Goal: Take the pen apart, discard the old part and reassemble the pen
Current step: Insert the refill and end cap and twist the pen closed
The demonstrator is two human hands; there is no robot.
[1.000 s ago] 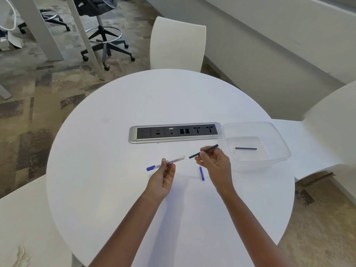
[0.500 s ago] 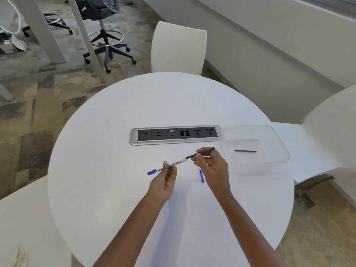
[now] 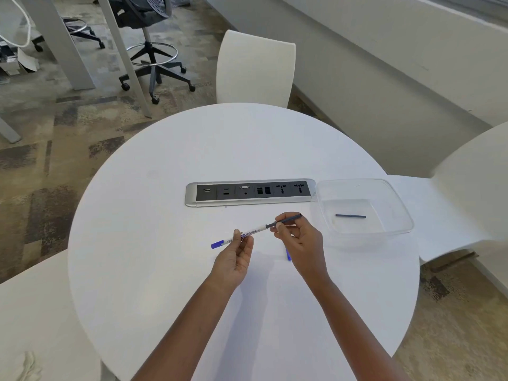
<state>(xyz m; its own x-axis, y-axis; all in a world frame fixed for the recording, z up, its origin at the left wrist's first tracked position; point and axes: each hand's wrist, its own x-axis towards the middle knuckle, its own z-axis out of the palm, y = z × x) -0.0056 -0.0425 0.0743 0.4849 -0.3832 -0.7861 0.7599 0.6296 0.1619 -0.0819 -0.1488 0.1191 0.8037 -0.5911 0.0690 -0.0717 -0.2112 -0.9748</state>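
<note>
— Moved since? Refill (image 3: 286,219), pinched in the right hand (image 3: 298,237), now meets the barrel (image 3: 248,233); earlier they were apart.
— Left hand (image 3: 236,257) grips the barrel above the table (image 3: 165,270); old part (image 3: 350,216) lies in the tray (image 3: 398,213); reassembly likely begun.

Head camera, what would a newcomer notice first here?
First the two hands at the table's middle: the left hand holds the white pen barrel while the right hand feeds a dark refill into its end. To the right, a clear plastic tub holds another dark stick.
</note>
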